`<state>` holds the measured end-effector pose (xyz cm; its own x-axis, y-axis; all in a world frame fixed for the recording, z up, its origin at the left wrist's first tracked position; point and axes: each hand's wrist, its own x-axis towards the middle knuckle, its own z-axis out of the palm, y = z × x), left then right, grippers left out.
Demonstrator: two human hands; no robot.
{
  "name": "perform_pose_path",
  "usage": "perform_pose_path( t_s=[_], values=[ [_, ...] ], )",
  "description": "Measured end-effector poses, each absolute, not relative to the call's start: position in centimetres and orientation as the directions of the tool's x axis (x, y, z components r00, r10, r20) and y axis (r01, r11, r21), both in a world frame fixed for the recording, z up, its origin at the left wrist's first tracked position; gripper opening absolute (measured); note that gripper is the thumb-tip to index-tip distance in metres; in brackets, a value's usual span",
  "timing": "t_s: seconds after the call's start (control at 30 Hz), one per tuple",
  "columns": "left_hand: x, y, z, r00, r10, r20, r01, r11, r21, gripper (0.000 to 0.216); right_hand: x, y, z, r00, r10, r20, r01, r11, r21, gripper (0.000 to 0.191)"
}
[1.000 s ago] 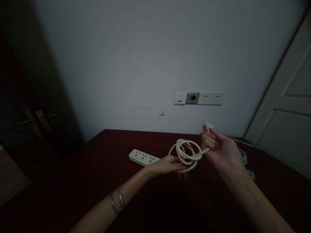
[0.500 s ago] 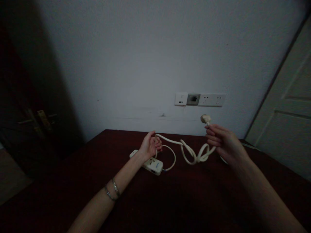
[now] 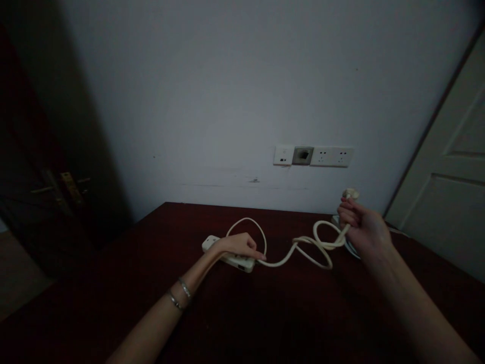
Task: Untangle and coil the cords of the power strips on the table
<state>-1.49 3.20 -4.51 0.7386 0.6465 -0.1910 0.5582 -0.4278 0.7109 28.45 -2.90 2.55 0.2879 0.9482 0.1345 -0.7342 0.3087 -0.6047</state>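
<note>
A white power strip (image 3: 212, 244) lies on the dark red table (image 3: 242, 313). My left hand (image 3: 240, 245) rests on its right end, fingers pinched on the cream cable (image 3: 295, 248) where it loops up behind the hand. The cable runs right in loose loops just above the table. My right hand (image 3: 366, 228) is closed in a fist round the cable's far end, and the plug (image 3: 350, 193) sticks up above the fingers.
A row of wall sockets (image 3: 313, 155) sits on the white wall above the table's back edge. A pale door (image 3: 450, 192) stands at the right, a dark door with a brass handle (image 3: 64, 184) at the left. Something pale lies on the table behind my right hand.
The coiled cable has been drawn out into a long line. My left hand went left and down onto the power strip; my right hand moved right with the plug.
</note>
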Motion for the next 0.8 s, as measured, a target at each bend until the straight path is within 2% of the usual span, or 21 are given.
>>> perform_pose_path(
  t_s=[0.1,0.27,0.4,0.53,0.6,0.67,0.73,0.8],
  values=[
    [-0.2,2.8,-5.9,0.7,0.702,-0.13,0.609,-0.491,0.623,0.051,27.9,-2.7,2.3,0.252,0.96,0.122,-0.746,0.274,-0.607,0.015],
    [0.5,2.9,-7.3,0.634,0.773,-0.024,0.657,-0.522,0.544,0.05,25.7,-3.5,3.0,0.205,0.979,0.016,-0.842,0.184,-0.508,0.023],
    [0.2,3.5,-7.7,0.664,0.747,0.015,0.578,-0.526,0.624,0.044,24.6,-4.3,3.6,0.131,0.991,0.036,-0.855,0.131,-0.502,0.019],
    [-0.2,3.9,-7.1,0.754,0.655,-0.05,0.423,-0.426,0.8,0.035,24.2,-4.7,3.7,0.047,0.993,0.106,-0.815,0.099,-0.571,0.009],
    [-0.2,3.9,-6.3,0.748,0.664,0.005,0.334,-0.383,0.861,0.028,23.7,-5.0,3.8,0.005,0.99,0.141,-0.786,0.091,-0.611,0.008],
    [0.0,3.6,-5.1,0.64,0.752,0.16,0.245,-0.397,0.885,0.018,23.0,-5.4,3.9,-0.001,0.988,0.154,-0.759,0.1,-0.644,0.007],
    [0.4,2.8,-3.6,0.437,0.835,0.334,0.18,-0.444,0.878,0.013,22.0,-5.8,4.1,0.03,0.986,0.165,-0.714,0.137,-0.687,0.008],
    [1.0,1.3,-2.1,0.281,0.846,0.453,0.174,-0.508,0.843,0.01,20.9,-6.4,4.3,0.067,0.979,0.191,-0.639,0.189,-0.746,0.011]
  ],
)
